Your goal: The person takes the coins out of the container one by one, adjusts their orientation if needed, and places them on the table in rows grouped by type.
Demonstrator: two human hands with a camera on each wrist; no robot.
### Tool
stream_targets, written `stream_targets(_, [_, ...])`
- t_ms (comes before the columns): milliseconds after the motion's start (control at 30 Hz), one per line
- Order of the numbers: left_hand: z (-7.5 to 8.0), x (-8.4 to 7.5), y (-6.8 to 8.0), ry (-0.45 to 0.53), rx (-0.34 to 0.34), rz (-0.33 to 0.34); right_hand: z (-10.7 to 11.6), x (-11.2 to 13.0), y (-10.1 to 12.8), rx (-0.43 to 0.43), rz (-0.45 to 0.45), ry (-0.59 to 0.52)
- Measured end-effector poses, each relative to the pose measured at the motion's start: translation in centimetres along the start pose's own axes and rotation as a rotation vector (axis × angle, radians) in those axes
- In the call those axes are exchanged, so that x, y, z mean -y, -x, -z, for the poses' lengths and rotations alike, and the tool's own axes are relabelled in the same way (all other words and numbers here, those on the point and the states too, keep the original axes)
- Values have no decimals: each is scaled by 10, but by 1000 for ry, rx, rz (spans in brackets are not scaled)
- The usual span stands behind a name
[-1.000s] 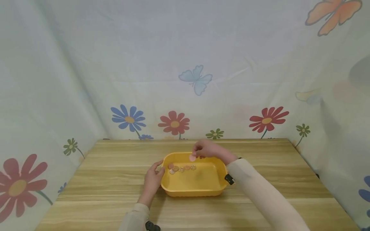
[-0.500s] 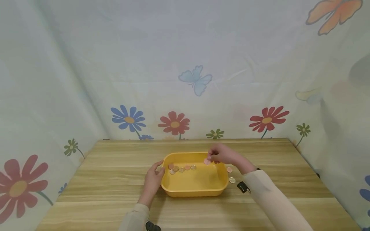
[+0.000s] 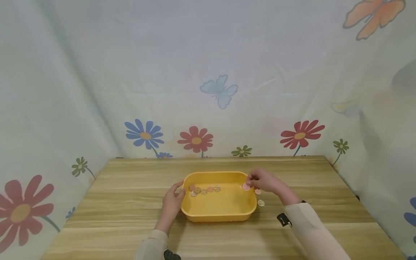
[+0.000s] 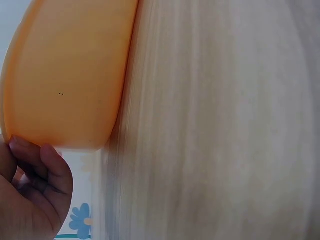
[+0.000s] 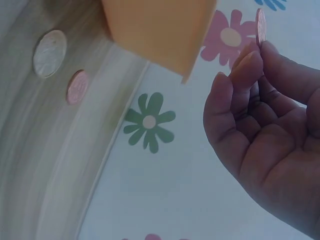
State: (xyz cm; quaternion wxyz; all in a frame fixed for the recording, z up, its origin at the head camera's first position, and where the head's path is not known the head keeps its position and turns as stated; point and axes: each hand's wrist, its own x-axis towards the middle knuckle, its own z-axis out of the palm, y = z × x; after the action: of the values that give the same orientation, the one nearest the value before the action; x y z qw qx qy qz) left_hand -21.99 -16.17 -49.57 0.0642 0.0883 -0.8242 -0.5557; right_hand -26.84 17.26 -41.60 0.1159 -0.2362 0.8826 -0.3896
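Observation:
A yellow plastic basin [image 3: 218,217] stands on the table, with several copper- and gold-toned coins [image 3: 210,189] lying along the left part of its floor. At its left end my left hand [image 3: 172,203] holds the rim; the left wrist view has that hand's [image 4: 37,190] fingers curled against the basin's edge. Above the basin's right end, my right hand [image 3: 264,180] pinches a copper coin [image 3: 246,186] between thumb and fingertips. The right wrist view shows this coin [image 5: 260,27] edge-on, held clear of the basin wall.
Just outside the basin's right end, a copper coin [image 3: 258,191] and a silvery-gold coin [image 3: 261,203] lie on the wooden table [image 3: 130,202]. A flower-printed cloth [image 3: 162,72] hangs behind and beside the table.
My right hand has carried the pinched coin rightward, from the basin's back middle to its right end, uncovering two coins on the table. My left hand has stayed on the rim.

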Motion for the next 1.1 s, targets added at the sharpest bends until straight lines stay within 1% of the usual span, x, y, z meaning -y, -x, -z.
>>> stream_targets(200, [-1,2,-1,-1,4,-5,6,-15,8,-35,-63,33])
stream_targets(267, [-1,2,-1,-4,7,-10,8,-20,11,-42,-68,36])
stream_targets(400, [-1,3,-2,-4,3,-13,13,-27,16,-47,-52,33])
stream_targets(567, [0,3,-3,-11,-4,-17,16,-37,22,-57,-72,29])
stream_targets(700, [0,3,-3,-16,-4,-22,18,-44,26,-67,-103,32])
stream_targets(733, [0,4,-2,-12,-4,-15,18,-46,26,-72,-115,36])
stream_targets(900, [-1,3,-2,-12,-9,-24,19,-57,29,-94,-173,41])
stream_targets(1100, [-1,5,-2,-19,6,-11,18,-69,30,-99,-219,70])
